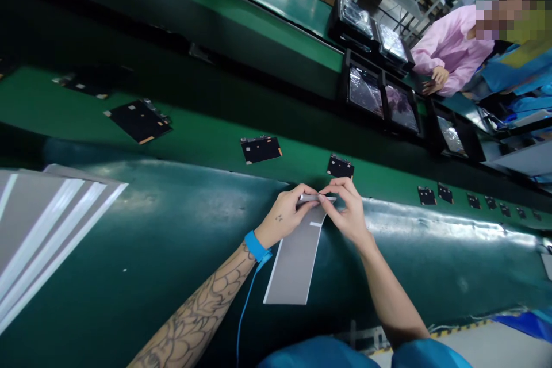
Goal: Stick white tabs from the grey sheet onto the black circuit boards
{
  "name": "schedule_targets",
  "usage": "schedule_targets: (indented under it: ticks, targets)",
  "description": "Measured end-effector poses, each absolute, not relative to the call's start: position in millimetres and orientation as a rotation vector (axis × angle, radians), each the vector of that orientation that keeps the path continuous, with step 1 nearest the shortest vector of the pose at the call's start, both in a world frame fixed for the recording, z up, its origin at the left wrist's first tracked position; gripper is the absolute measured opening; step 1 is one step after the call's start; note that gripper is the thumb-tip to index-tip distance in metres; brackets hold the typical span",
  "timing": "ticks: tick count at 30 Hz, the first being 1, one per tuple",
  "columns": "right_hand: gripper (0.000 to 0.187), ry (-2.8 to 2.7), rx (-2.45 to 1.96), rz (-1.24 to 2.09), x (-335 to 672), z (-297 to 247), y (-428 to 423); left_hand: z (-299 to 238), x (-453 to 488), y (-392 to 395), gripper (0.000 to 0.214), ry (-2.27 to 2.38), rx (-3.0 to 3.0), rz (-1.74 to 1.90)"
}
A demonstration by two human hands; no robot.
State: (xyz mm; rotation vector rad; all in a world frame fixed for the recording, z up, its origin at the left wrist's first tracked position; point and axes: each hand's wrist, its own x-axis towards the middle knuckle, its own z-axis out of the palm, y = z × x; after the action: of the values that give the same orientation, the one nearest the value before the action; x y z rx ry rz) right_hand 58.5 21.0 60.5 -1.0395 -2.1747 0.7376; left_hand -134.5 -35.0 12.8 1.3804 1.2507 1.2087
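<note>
Grey sheet (291, 270) lies before the wearer over the green bench (181, 236), its far end apparently bent up. Left hand (284, 215) grips that end between thumb and fingers; right hand (348, 213) pinches the edge just beside it. Recommended, in this inspector's judgement: align the edges, press evenly without creasing, and hold the wrist cord (242, 313) (blue, hanging at the left forearm) clear.

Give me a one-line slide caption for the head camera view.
Left hand and right hand pinch one end of a grey strip at a green workbench.
</note>
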Motion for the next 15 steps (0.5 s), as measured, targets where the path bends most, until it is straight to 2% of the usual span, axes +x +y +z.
schedule_targets:
  ticks: [15]
  targets:
    - [0.010,-2.333,-1.059,0.567,64.3,41.8,17.9,11.9,-133.5,-35.4,0.011,1.276,1.427,1.207]
